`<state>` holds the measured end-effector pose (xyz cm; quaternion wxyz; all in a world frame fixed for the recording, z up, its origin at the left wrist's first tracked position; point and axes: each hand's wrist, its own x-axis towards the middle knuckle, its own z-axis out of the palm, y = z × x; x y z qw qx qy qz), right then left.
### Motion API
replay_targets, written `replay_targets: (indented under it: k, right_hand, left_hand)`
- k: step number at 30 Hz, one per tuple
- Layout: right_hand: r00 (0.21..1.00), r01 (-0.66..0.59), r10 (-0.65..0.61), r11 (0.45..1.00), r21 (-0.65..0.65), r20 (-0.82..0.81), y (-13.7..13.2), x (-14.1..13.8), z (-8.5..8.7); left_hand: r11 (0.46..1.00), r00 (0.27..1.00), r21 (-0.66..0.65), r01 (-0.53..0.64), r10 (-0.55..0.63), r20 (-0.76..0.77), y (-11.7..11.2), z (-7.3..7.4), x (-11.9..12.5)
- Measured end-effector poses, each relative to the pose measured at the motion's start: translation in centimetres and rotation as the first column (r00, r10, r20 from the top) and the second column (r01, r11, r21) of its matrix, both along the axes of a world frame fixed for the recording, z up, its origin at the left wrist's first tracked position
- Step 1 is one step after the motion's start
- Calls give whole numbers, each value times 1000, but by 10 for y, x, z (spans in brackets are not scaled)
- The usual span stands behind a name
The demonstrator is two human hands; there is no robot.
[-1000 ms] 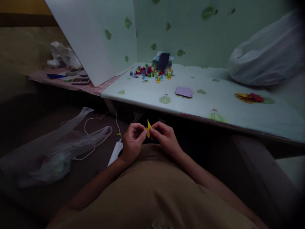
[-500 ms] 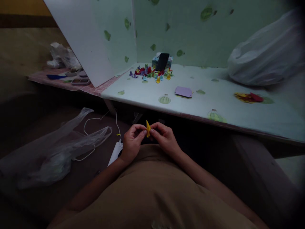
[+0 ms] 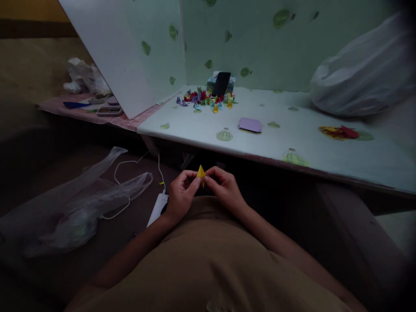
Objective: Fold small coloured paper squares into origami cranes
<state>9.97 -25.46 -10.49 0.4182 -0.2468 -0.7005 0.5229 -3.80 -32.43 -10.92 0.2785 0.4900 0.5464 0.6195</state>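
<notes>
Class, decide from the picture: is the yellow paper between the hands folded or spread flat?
Folded: the yellow paper forms a small shape with a sharp upper point, pinched by the left hand and right hand.

In front of the worktop (image 3: 195, 123), the fingertips of the left hand (image 3: 182, 190) and right hand (image 3: 225, 187) cover the lower sides of the yellow folded paper (image 3: 200, 171), its creases too small to read. At the worktop's back, a dark phone (image 3: 221, 83) hides part of a box (image 3: 232, 83). Left below the worktop, a clear bag's (image 3: 78, 223) contents are blurred. Right on the worktop, a white bag (image 3: 360, 69) blurs toward the picture's edge, its contents hidden.
</notes>
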Motion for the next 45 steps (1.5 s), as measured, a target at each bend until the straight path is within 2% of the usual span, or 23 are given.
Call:
replay_targets:
  k: [3, 5, 9, 14, 19, 25, 30, 32, 34, 38, 40, 43, 45]
  right_hand:
    - [1000, 11, -11, 1000, -5, 0, 1, -1, -2]
    - [1000, 11, -11, 1000, -23, -2, 1, -2, -2]
    - [999, -16, 11, 995, -102, -47, 2, -4, -2]
    - [994, -70, 51, 978, -195, -100, 2, -5, -2]
    - [982, -133, 98, 964, -229, -160, 3, -3, 0]
    - [988, -113, 95, 982, -152, -124, 0, -1, 5]
    - [997, -52, 56, 996, 76, -58, -2, 1, 4]
    - [998, -44, 50, 984, 172, -28, -2, 1, 5]
    - [999, -42, 47, 981, 190, -22, -2, 2, 5]
    - [993, -68, 66, 998, -16, -101, -2, 3, 6]
    - [990, -81, 74, 995, -64, -117, -3, 2, 5]
    - [997, -43, 44, 999, 24, -66, -2, 2, 5]
    - [999, 1, 4, 993, 120, -36, -3, 2, 5]
  left_hand:
    - [994, 989, 77, -81, 90, -118, 0, 2, -1]
    - [992, 983, 59, -113, 120, -140, 0, 2, -1]
    - [996, 998, -65, -53, 54, 19, 1, 2, 1]
    - [998, 985, -64, 19, -7, 171, 3, 2, 2]
    - [998, 976, -46, 50, -39, 213, 2, 4, 1]
    - [998, 979, -9, 58, -55, 199, 1, 2, -1]
    - [999, 968, 3, 47, -46, 245, 1, 3, 0]
    - [1000, 977, 7, 23, -24, 213, 2, 4, 1]
    - [1000, 986, 24, -6, 1, 168, 2, 4, 1]
    - [993, 997, 96, -66, 63, 35, 0, 0, 0]
    - [986, 994, 148, -82, 91, -61, -2, -2, -1]
    - [975, 979, 211, -72, 109, -170, -4, -4, -1]
    - [973, 977, 216, -76, 116, -177, -5, -4, -1]
